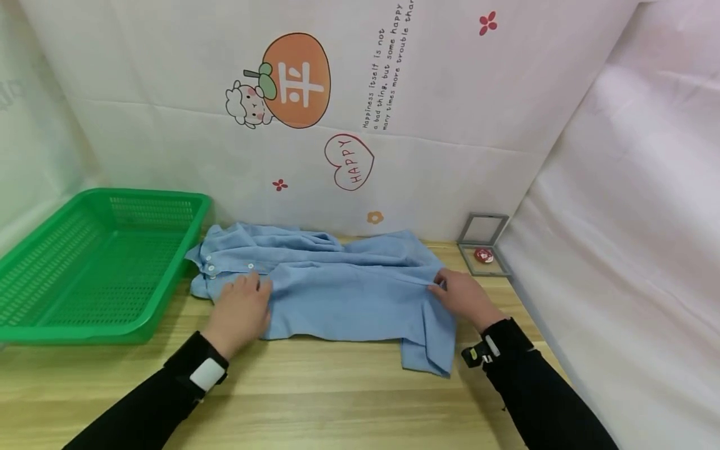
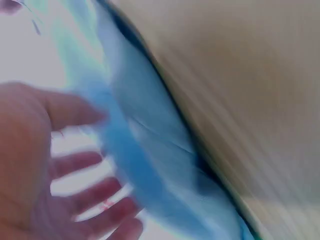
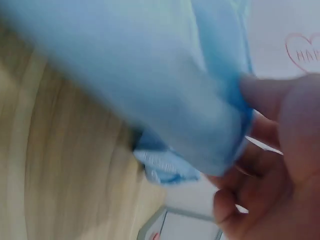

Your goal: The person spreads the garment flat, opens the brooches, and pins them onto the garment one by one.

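A light blue buttoned shirt (image 1: 349,300) lies folded lengthwise on the wooden table, its collar end to the left and white buttons showing there. One flap hangs toward me at the right end. My right hand (image 1: 464,297) pinches the shirt's right end between thumb and fingers; in the right wrist view the cloth (image 3: 215,130) runs between them. Over the collar end is my left hand (image 1: 242,312), fingertips at the cloth near the buttons. The left wrist view, blurred, shows its fingers (image 2: 100,205) apart and loosely bent beside the shirt (image 2: 150,130).
To the left stands a green plastic basket (image 1: 154,306) with perforated walls, close to the collar end. A small grey-framed hinged case (image 1: 492,269) with a red round item sits at the back right. White printed cloth (image 1: 439,181) hangs behind the table (image 1: 315,394).
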The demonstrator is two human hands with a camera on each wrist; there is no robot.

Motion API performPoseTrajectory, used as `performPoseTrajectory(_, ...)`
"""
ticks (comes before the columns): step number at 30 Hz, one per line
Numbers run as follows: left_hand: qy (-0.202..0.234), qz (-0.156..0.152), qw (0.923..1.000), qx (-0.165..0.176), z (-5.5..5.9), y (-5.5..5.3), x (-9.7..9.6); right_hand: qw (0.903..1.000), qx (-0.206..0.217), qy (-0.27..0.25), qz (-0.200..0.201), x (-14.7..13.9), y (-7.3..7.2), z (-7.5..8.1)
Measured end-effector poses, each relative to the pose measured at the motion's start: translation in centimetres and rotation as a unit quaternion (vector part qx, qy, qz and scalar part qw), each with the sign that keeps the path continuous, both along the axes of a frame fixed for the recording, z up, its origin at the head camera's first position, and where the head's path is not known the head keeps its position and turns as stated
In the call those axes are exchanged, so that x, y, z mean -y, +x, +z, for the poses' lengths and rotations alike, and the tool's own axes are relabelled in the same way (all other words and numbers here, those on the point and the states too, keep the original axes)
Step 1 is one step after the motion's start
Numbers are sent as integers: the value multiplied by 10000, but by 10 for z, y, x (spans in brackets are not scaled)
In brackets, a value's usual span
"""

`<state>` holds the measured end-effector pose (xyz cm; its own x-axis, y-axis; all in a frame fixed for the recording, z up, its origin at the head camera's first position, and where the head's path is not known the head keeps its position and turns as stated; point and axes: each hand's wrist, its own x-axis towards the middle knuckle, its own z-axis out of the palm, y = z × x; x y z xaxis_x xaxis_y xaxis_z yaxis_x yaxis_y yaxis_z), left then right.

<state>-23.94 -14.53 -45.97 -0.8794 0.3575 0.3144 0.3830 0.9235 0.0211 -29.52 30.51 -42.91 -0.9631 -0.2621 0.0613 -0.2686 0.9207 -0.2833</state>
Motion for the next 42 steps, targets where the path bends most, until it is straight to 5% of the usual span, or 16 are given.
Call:
performPoseTrajectory(4, -257, -343, 9948, 929, 1, 14, -5, 9944, 948, 131, 442, -17, 5, 1)
performPoseTrajectory(7, -217, -533, 9910, 1212, -1, 15, -1, 9850, 1582, 16, 688, -29, 9, 0)
performPoseTrajectory(10, -142, -783, 9906, 1113, -5, 11, 6, 9801, 1806, -414, 712, -41, 12, -4)
performPoseTrajectory(13, -70, -883, 9908, 1020, -8, 8, 13, 9739, 1739, -1370, 504, -52, 13, -7)
performPoseTrajectory(17, 108, -886, 9927, 814, -7, 7, 24, 9461, 1541, -2816, 430, -58, 16, -4)
performPoseTrajectory(20, 224, -852, 9954, 369, 2, 10, 37, 9391, 1376, -3113, 470, -59, 19, 2)
performPoseTrajectory(26, 251, -586, 9970, -449, 25, 20, 66, 9693, 847, -2268, 441, -63, 27, 15)
performPoseTrajectory(29, 267, -599, 9959, -625, 30, 26, 76, 9714, 808, -2148, 606, -61, 31, 16)
performPoseTrajectory(34, 115, -716, 9958, -551, 29, 35, 79, 9653, 1103, -2255, 720, -55, 35, 13)
performPoseTrajectory(39, -107, -598, 9973, -409, 27, 42, 77, 9805, 1348, -1143, 861, -55, 38, 14)
performPoseTrajectory(42, -264, -408, 9984, -274, 26, 46, 78, 9794, 1707, -524, 945, -60, 40, 16)
